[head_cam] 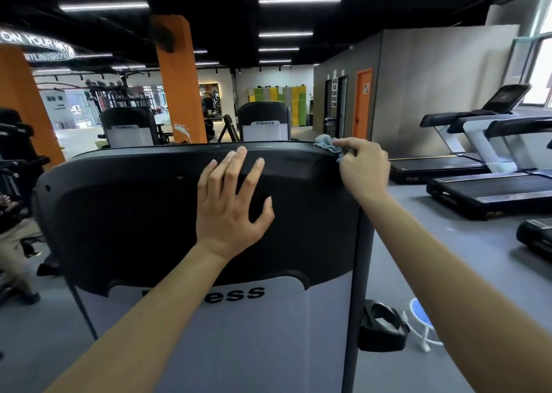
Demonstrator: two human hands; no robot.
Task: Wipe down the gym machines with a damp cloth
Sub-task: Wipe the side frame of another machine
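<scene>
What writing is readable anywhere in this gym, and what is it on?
"Fitness": white panel of the far machine.
"...ess": panel of the near machine, start hidden by the left forearm.
"ON YOUR W...": curved overhead sign, cut off.
Wall notices and treadmill label: too blurred.
</scene>
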